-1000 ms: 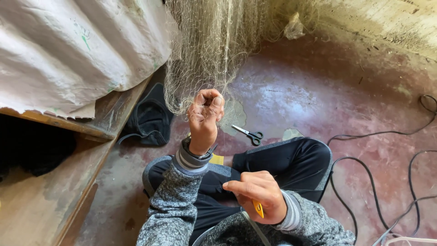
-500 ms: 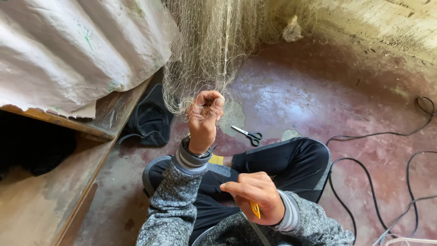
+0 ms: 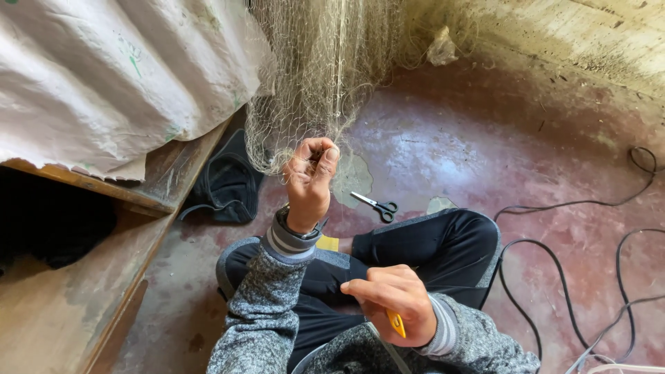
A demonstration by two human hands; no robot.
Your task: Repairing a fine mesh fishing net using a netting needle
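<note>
Pale net [image 3: 318, 76] pinched by left hand [image 3: 309, 181] at 12 o'clock.
Right hand [image 3: 395, 305] closed around yellow tool [image 3: 396, 323] at 6; scissors [image 3: 375, 204] lay on floor [image 3: 485, 145] between.

The right hand [image 3: 395, 305] hides most of the yellow tool [image 3: 396, 323] (only its tip shows).

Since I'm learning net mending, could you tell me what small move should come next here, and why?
Probably bring the right hand with its yellow tool up to the net. The left hand pinches the hanging mesh taut at its lower edge, while the tool sits low by the lap, well apart from that pinched spot.
</note>
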